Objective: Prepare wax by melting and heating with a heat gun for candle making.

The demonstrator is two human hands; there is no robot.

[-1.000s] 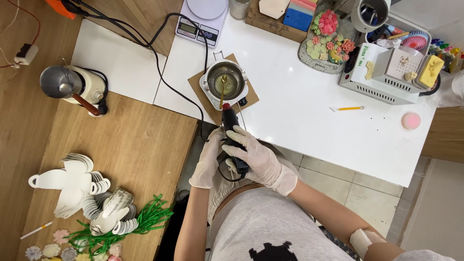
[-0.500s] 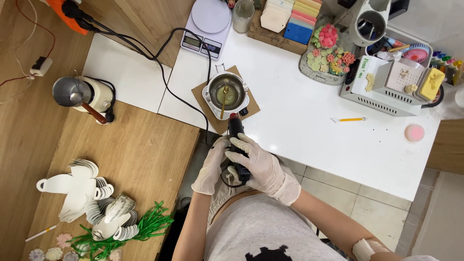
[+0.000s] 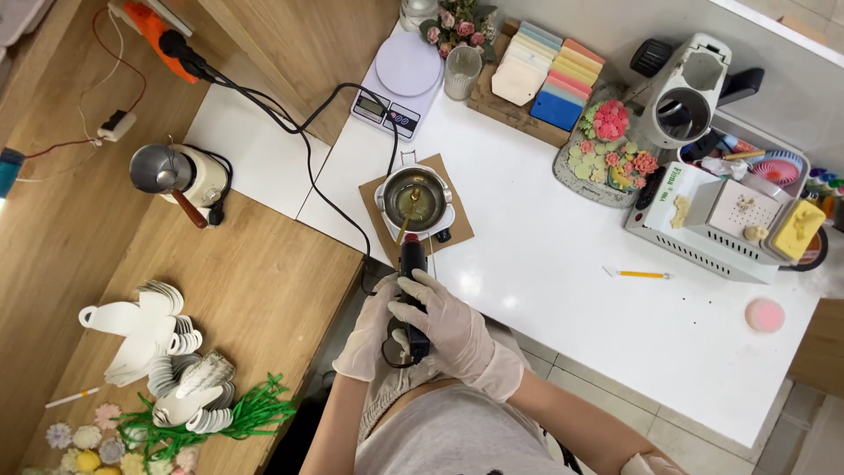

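Two gloved hands hold a black tool over a small pot.

The right hand (image 3: 448, 339) is closed around the black tool (image 3: 411, 295), and the left hand (image 3: 374, 330) closes on it from the other side. The tool's thin brass tip reaches into the metal pot (image 3: 415, 200), which stands on a brown mat (image 3: 453, 189) at the white table's (image 3: 545, 264) front edge, below a digital scale (image 3: 400, 75).
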